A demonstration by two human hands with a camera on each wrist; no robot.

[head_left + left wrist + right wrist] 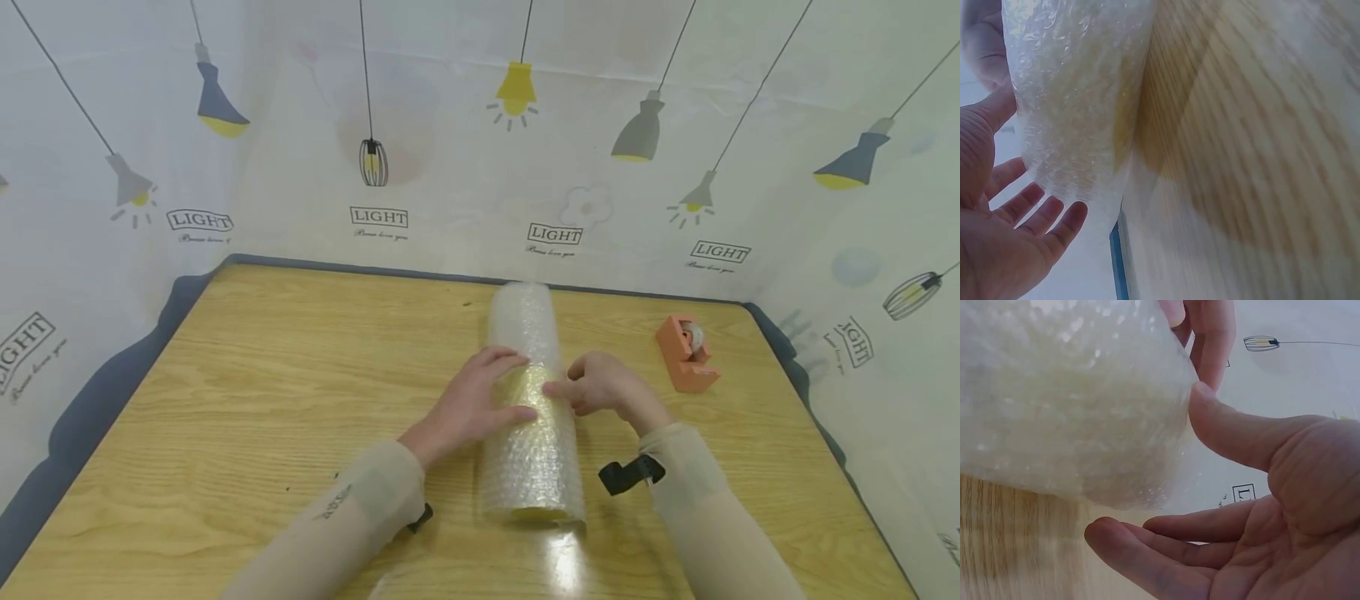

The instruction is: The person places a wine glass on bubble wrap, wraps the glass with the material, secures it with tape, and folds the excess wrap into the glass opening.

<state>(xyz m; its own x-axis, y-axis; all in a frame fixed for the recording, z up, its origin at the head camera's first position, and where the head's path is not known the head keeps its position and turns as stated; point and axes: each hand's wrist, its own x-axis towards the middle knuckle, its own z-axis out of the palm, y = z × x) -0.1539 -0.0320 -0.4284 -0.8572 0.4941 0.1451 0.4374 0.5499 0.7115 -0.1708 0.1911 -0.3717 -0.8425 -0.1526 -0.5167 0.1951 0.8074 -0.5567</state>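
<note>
A roll of clear bubble wrap (528, 467) lies lengthwise on the wooden table, with something yellow (536, 514) showing at its near end. My left hand (476, 400) rests on the roll's left side, thumb and fingers spread over the wrap. In the left wrist view the fingers (1035, 215) are lightly bent along the wrap's edge. On the other side, my right hand (606, 385) touches the roll with its thumb. The right wrist view shows that thumb (1235, 425) against the wrap and the other fingers extended loosely beside it.
An orange tape dispenser (681, 362) with a roll of clear tape stands on the right of the table (300, 358). A white curtain (450, 108) printed with lamps surrounds the table's back and sides. Small dark specks lie on the wood at left.
</note>
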